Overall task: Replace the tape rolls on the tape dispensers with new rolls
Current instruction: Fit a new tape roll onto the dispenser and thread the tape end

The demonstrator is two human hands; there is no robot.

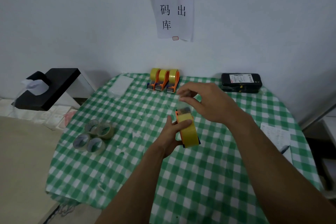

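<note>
My left hand (171, 135) grips an orange tape dispenser (188, 129) loaded with a yellow roll, held above the middle of the green checked table (200, 178). My right hand (205, 100) hovers just beyond it, thumb and fingers pinching the clear tape end (183, 102) drawn up from the dispenser's front. Three more orange dispensers (164, 80) with yellow rolls stand side by side at the table's far edge against the wall. Several nearly spent clear rolls (94, 136) lie in a cluster on the left of the table.
A black wrapped parcel (241, 82) lies at the back right. A clear plastic sheet (121, 84) rests at the back left. Paper and a pen (278, 138) lie at the right edge. A black stand (49, 89) with tissue sits left of the table.
</note>
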